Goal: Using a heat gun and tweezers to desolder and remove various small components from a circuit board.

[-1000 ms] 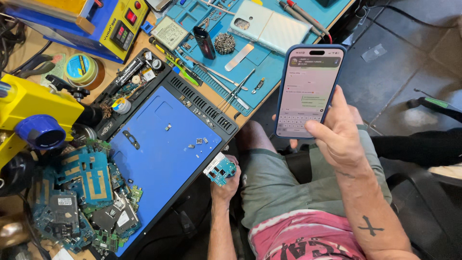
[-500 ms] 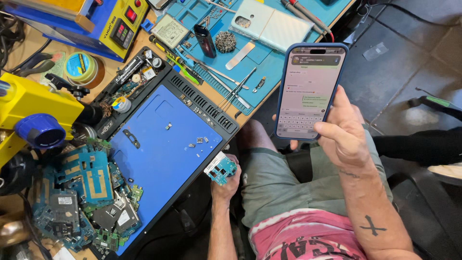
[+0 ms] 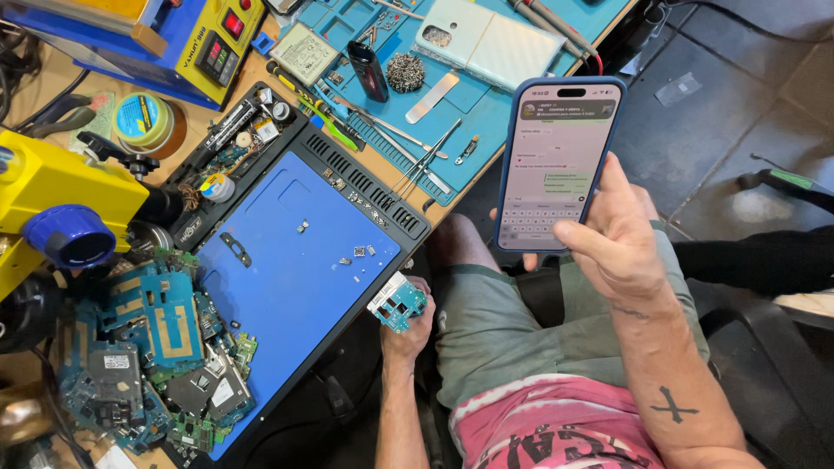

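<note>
The right hand grips an upright smartphone; the left hand, lower and leftward, pinches a small teal circuit board beside the blue mat.

A blue work mat lies mid-bench with small loose parts on it. Left of it, near, sits a heap of circuit boards. A yellow microscope stands far left. Far off lie tweezers, a solder tin and a pale phone on a teal mat.
</note>
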